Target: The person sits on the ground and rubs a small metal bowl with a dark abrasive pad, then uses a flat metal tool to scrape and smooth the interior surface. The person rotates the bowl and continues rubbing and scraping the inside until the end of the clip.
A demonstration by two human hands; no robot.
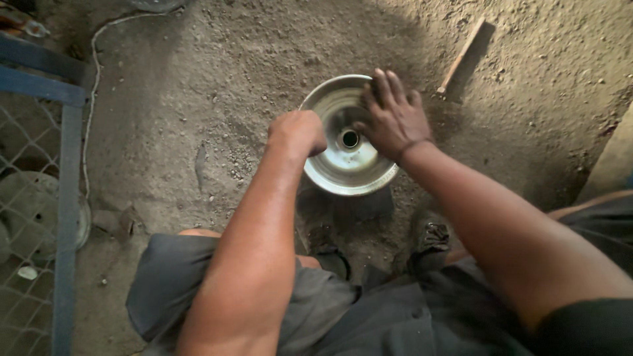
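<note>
A round, shiny metal dish-shaped part (pixel 336 168) with a hole at its centre lies on the dirt floor between my feet. My left hand (pixel 298 132) is closed in a fist at its left rim; whether it grips the rim or something small is hidden. My right hand (pixel 393 117) lies flat on the part's right side, fingers together and pointing away from me.
A blue metal frame with wire mesh (pixel 66 198) stands at the left, a round grey disc (pixel 26 217) behind it. A white cord (pixel 92 79) runs along the ground. A wooden stick (pixel 463 56) lies beyond the part. My shoes (pixel 432 237) rest just below it.
</note>
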